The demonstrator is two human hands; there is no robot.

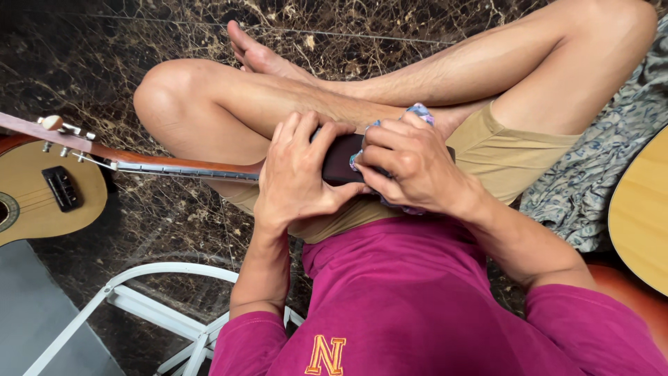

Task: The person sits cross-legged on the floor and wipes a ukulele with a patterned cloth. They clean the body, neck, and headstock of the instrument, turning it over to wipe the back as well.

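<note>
Both hands are working on a guitar neck [188, 168] lying across the lap. Left hand [296, 177] fingers are curling closed around it. Right hand [410, 167] is pinching a patterned cloth [421, 111] against it.

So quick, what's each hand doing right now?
Left hand: closed around the dark instrument body.
Right hand: closed on a patterned cloth, pressed against the body.

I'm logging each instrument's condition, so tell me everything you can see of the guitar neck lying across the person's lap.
The guitar neck lies nearly level across the crossed legs, its headstock toward the left edge of the picture. It looks like reddish-brown wood with a pale edge strip and metal tuning pegs, one with a cream knob. Its dark heel end sits in the lap, gripped by the left hand, while the right hand presses a patterned cloth against it. No body is seen attached.
</note>
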